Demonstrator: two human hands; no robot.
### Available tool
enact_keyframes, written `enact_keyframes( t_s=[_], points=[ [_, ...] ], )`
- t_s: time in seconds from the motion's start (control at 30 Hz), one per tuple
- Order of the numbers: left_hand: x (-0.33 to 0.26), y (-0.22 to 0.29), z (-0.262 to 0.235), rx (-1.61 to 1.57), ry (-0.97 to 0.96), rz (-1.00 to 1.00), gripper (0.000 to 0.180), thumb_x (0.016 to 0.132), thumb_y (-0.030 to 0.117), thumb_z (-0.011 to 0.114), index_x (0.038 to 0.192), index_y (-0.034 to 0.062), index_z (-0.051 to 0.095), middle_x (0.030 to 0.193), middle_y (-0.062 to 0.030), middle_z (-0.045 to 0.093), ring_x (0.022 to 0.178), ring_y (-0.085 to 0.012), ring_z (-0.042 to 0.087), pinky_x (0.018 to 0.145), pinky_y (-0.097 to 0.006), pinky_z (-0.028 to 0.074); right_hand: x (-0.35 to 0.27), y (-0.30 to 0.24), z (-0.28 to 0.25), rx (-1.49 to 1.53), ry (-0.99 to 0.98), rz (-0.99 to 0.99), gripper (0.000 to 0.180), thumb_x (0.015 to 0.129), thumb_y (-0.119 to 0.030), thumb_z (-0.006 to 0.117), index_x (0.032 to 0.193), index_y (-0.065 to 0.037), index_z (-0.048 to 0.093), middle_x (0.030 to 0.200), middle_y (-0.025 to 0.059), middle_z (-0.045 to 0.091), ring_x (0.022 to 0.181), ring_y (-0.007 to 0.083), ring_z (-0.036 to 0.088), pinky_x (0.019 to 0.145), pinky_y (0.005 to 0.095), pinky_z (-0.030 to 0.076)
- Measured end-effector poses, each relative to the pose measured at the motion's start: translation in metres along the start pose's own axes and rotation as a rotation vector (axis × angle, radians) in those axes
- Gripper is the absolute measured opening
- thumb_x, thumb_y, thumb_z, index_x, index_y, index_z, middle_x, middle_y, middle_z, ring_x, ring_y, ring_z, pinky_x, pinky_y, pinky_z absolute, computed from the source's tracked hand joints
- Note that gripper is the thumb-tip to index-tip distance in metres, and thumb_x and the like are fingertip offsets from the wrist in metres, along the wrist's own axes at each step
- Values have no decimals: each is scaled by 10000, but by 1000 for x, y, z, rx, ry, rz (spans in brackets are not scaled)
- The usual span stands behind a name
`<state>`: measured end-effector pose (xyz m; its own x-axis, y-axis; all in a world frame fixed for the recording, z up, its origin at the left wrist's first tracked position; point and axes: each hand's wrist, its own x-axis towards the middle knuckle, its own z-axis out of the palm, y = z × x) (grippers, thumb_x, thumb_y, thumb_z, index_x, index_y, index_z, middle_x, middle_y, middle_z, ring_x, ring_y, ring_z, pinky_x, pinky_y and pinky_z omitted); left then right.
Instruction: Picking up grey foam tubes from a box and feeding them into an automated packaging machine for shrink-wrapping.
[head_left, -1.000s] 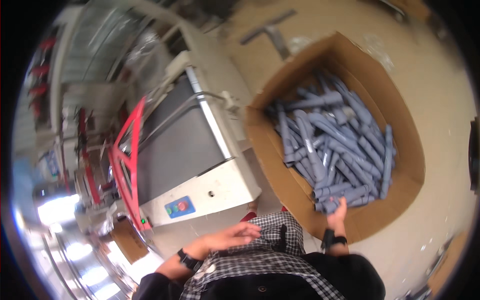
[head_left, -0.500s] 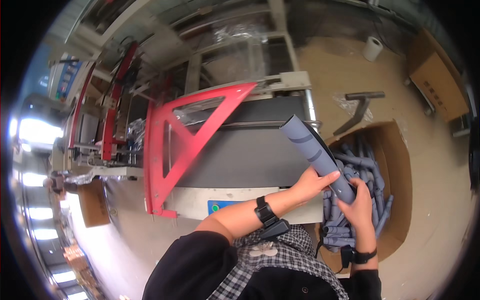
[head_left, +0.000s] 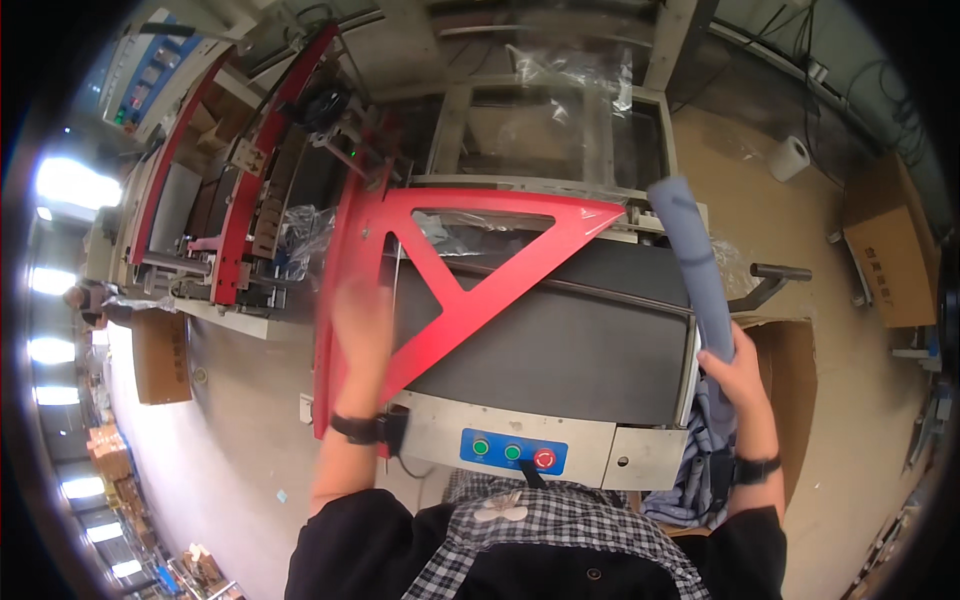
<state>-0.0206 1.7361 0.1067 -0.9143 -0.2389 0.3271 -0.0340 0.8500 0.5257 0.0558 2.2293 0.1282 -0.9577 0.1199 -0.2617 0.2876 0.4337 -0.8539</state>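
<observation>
My right hand (head_left: 735, 370) is closed round the lower end of a rolled blue-grey sheet (head_left: 697, 265). The roll stands up and leans slightly left, past the right end of the dark conveyor belt (head_left: 550, 350). My left hand (head_left: 362, 318), smeared by motion, is over the left bar of a red triangular metal frame (head_left: 500, 275); whether it touches the bar is unclear. The red frame spans the left part of the belt. Below my right hand, more blue-grey rolls (head_left: 700, 460) lie in a cardboard box (head_left: 785, 375), partly hidden by my forearm.
A blue control panel (head_left: 512, 453) with two green buttons and one red button sits on the machine's near side. Clear plastic film (head_left: 575, 75) hangs at the back. A white roll (head_left: 789, 158) and a carton (head_left: 890, 245) are at the far right.
My left hand has let go of the roll and swung left to the red frame. The roll, now in my right hand alone, is more upright. The view has shifted.
</observation>
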Motion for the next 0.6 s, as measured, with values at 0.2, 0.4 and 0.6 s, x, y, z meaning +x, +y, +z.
enact_keyframes(
  t_s=[0.2,0.4,0.6],
  points=[
    [37,-118,-42,302,-245,-324,478,871,380,527,1125,-24,551,979,-238,607,919,-372,583,847,-430,451,120,-41,57,-232,-242,-333,625,559,-245,721,1126,-21,585,1476,173,226,1341,346,217,1082,439,210],
    [87,-118,-12,-901,-568,-1282,623,885,561,461,1170,15,561,1156,-173,604,1067,-302,571,968,-429,405,155,-46,119,-374,-366,-212,668,568,-280,726,1185,-63,592,1497,263,89,1397,373,104,1117,410,160],
    [86,-288,0,-650,-598,-671,361,874,261,544,1138,18,581,1086,-116,642,964,-252,610,884,-345,453,85,-69,189,-327,-625,-514,537,560,-354,730,981,-26,671,1466,314,110,1367,456,108,1115,468,143]
  ],
)
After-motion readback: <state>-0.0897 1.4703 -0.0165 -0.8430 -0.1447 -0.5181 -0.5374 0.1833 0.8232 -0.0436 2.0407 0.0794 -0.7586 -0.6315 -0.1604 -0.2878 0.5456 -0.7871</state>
